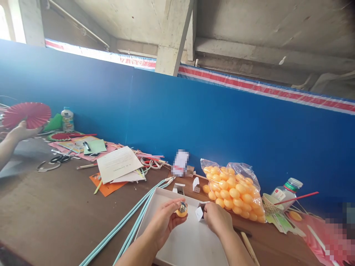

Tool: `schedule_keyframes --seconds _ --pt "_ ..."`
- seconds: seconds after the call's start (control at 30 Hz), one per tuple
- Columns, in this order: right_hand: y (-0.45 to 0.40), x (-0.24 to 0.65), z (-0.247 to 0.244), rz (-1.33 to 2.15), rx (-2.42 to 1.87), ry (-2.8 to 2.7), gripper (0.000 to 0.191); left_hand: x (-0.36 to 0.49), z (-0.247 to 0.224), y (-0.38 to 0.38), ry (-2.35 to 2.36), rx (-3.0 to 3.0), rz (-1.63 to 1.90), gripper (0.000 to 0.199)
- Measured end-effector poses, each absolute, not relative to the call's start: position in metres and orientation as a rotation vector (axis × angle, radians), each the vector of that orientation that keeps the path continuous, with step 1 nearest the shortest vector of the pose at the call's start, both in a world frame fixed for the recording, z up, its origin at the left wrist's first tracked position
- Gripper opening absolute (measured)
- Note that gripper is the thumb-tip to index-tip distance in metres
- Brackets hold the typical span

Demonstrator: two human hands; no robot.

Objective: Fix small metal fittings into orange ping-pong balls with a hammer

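Note:
My left hand (166,221) is closed around a small orange ball (182,212) with a shiny silver cap on top, above the left part of a shallow white box (191,244). Over the box's right back part, my right hand (217,218) has its fingers closed at a small box with a white flap (199,213); whether it holds that box or something inside is hidden. Behind the white box stand another small open box (179,188) and a small white carton (196,185). A clear bag of orange balls (234,192) lies behind my right hand.
Pale blue cords (130,221) run left of the box. Papers (119,164), scissors (60,159) and sticks lie further left. Another person's hand holds a red fan (27,113). At right are a bottle (287,192), a cup (272,203) and pink material (318,236).

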State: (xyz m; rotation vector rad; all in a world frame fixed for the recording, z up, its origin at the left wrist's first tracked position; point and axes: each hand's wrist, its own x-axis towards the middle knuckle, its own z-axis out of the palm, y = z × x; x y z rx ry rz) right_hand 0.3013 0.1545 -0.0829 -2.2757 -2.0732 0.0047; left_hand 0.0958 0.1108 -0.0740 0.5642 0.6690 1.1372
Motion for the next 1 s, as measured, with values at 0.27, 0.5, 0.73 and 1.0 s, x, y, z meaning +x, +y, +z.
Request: schedule_keyframes --seconds 0.27,0.5,0.73,1.0 --pt "0.154 0.299 -0.079 0.023 -2.287 -2.071 0.024 0.095 -0.076 0.113 0.634 0.551 1.125 0.030" --pt "0.154 0.300 -0.078 0.100 -2.289 -2.042 0.029 0.094 -0.077 0.113 0.598 0.532 1.133 0.032" --pt "0.154 0.300 -0.080 0.155 -2.226 -1.984 0.024 0.096 -0.081 0.115 0.561 0.498 1.156 0.029" --pt "0.148 0.307 -0.070 0.344 -2.097 -1.828 0.017 0.094 -0.085 0.116 0.568 0.515 1.131 0.028"
